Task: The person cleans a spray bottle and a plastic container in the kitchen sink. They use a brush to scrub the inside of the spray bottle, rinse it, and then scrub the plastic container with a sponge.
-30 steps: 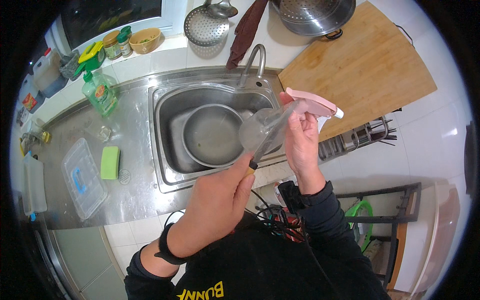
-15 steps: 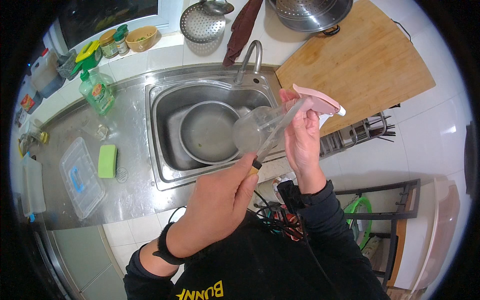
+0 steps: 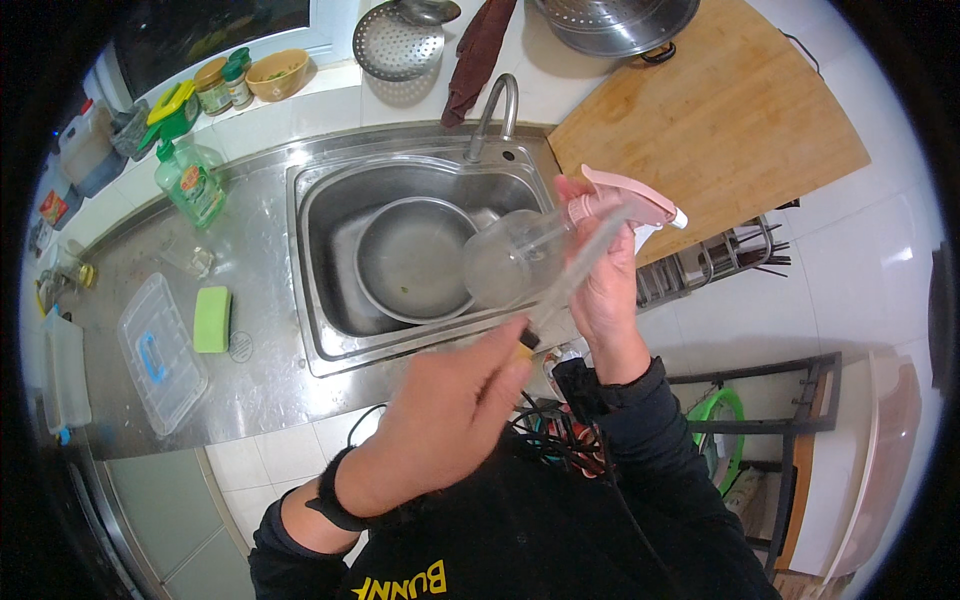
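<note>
Knife [image 3: 579,272] moved rightward, jutting forward from left grip [image 3: 437,418] clasped around its handle [image 3: 527,344].

Your window [image 3: 215,28], dark-paned and white-framed, is at the far left above a white-tiled ledge [image 3: 285,117]. The stainless countertop [image 3: 270,395] spans your left side. At near left, locate the grey-green cabinet [image 3: 165,510] beside the white floor tiles [image 3: 275,465]. A dark-framed rack [image 3: 815,400] stands to your near right.

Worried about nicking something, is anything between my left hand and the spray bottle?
Yes, the knife in your left hand: it reaches across the gap toward the spray bottle. It's blurred, so contact is unclear.
</note>
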